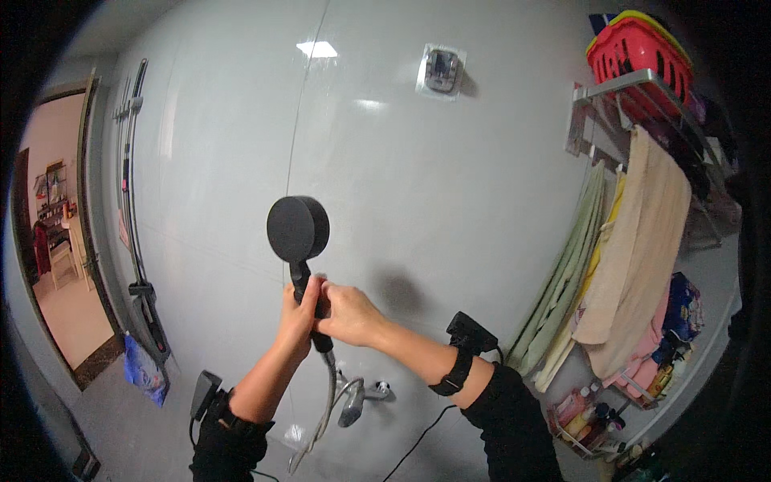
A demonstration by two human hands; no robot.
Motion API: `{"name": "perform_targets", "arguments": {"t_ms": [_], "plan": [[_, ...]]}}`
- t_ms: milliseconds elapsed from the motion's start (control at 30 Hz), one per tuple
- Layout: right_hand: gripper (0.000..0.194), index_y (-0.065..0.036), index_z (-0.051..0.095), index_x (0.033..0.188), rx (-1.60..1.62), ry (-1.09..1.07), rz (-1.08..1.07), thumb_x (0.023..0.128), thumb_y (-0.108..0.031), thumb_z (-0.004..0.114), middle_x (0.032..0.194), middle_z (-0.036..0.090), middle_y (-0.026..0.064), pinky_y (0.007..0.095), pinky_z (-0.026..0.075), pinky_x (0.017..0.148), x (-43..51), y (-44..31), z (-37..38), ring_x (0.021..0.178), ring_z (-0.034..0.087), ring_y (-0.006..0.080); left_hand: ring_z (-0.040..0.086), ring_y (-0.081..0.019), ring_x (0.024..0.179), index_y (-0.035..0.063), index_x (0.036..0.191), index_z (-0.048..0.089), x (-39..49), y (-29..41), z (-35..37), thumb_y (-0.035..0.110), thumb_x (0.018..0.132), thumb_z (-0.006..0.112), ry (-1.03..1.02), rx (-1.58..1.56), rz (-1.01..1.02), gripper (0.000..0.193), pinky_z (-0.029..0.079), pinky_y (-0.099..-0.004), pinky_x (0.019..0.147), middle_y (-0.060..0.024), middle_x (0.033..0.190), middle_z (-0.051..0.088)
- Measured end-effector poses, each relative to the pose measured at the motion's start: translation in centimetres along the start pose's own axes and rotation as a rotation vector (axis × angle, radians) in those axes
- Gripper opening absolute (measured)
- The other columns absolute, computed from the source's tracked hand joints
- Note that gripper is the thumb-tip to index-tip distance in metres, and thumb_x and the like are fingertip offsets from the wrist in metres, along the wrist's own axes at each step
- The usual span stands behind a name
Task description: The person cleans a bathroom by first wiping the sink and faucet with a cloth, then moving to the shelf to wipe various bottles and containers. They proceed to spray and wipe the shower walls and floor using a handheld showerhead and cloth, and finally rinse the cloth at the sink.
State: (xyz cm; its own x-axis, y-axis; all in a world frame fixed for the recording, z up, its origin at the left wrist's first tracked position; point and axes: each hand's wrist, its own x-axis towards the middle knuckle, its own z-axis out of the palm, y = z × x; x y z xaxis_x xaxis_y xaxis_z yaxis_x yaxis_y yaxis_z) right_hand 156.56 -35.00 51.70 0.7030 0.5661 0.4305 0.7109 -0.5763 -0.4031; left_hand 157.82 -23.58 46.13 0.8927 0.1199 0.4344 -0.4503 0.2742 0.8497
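Note:
A black handheld shower head (291, 229) is held upright before a grey wall panel, its round face turned to the left. My left hand (296, 319) is wrapped around its handle, with the thumb along the front. From the other side my right hand (349, 313) grips the same handle, its fingertips partly hidden behind it. A dark part shows between the two hands, too covered to name. Out of the handle's lower end runs a flexible metal hose (331, 376), which hangs in a loop near a chrome wall-mounted mixer tap (352, 406).
Towels (632, 241) hang at right below a metal rack (614, 84) bearing a red plastic basket (638, 54). Bottles fill a corner shelf (569, 443). Long-handled cleaning tools (129, 181) hang at left by an open doorway (66, 241). A small device (443, 69) is fixed on the wall.

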Motion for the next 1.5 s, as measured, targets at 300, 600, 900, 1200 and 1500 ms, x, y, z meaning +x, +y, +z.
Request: {"name": "perform_targets", "arguments": {"t_ms": [300,600,900,1200,1500], "plan": [[0.035,0.006,0.053,0.076,-0.059,0.117,-0.036,0.062,-0.025,0.062,0.072,0.058,0.0249,0.0418,0.046,0.066,1.9,-3.4,0.5,0.072,0.058,0.0389,0.048,-0.0122,0.081,0.0051,0.109,0.047,0.2,1.7,-2.2,0.052,0.089,0.028,0.013,-0.393,0.058,0.055,0.040,-0.0274,0.076,-0.0044,0.094,0.049],[0.038,0.001,0.061,0.082,-0.385,0.465,0.057,0.065,-0.033,0.061,0.073,0.061,0.0165,0.0338,0.049,0.063,9.1,-6.7,-19.1,0.069,0.061,0.0255,0.054,-0.0179,0.069,0.0121,0.103,0.042,-0.8,-2.3,-14.5,0.034,0.077,0.058,0.235,-0.270,-0.162,0.037,0.050,-0.0299,0.055,-0.0042,0.076,0.051],[0.037,0.001,0.063,0.075,-0.696,0.922,-0.129,0.071,-0.035,0.058,0.061,0.062,0.0113,0.0273,0.049,0.056,17.1,-8.2,-36.7,0.051,0.061,0.0154,0.049,-0.0186,0.049,0.0060,0.098,0.037,-9.6,-9.4,-24.7,0.031,0.078,0.059,0.442,-0.199,-0.292,0.038,0.042,-0.0265,0.038,-0.0107,0.064,0.049],[0.036,0.001,0.063,0.074,-0.673,0.922,-0.107,0.072,-0.035,0.058,0.061,0.062,0.0103,0.0271,0.049,0.056,20.0,-5.5,-40.3,0.052,0.061,0.0158,0.023,-0.0075,0.029,-0.0046,0.059,0.058,-12.0,-6.4,-22.5,0.027,0.087,0.043,0.324,-0.089,-0.321,0.045,0.018,-0.0201,0.030,0.0005,0.038,0.032],[0.038,0.003,0.062,0.080,-0.670,0.916,-0.164,0.071,-0.034,0.062,0.066,0.063,0.0120,0.0264,0.051,0.054,20.5,-5.8,-41.3,0.054,0.062,0.0175,0.024,-0.0081,0.027,-0.0042,0.064,0.060,-11.3,-5.9,-18.9,0.034,0.083,0.050,0.245,-0.093,-0.186,0.043,0.019,-0.0212,0.029,0.0010,0.035,0.030]]}}
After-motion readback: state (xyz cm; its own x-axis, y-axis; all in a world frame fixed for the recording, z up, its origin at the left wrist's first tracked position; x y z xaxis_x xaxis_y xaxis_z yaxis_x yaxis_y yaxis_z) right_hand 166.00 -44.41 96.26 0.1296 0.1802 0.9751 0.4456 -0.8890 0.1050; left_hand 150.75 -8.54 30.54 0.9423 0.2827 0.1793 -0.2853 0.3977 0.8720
